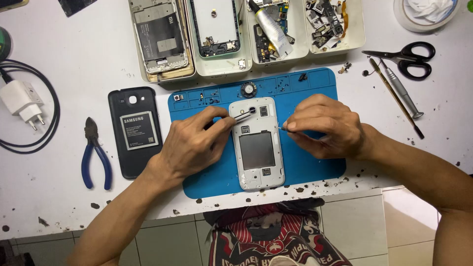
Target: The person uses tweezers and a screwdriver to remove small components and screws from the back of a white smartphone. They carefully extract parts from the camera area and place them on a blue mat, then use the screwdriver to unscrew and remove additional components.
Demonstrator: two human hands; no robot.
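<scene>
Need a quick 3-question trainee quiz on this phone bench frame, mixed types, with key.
1. True or false: the left hand holds tweezers over the top of the opened phone.
2. What lies directly left of the blue mat?
A. scissors
B. dark back cover with battery
C. a white charger
3. Fill in: the blue-handled tool at far left is a pair of ____.

Key:
1. True; the tweezer tips sit near the camera opening, while the right hand pinches something too small to identify.
2. B, the back cover with battery.
3. Pliers.
</scene>
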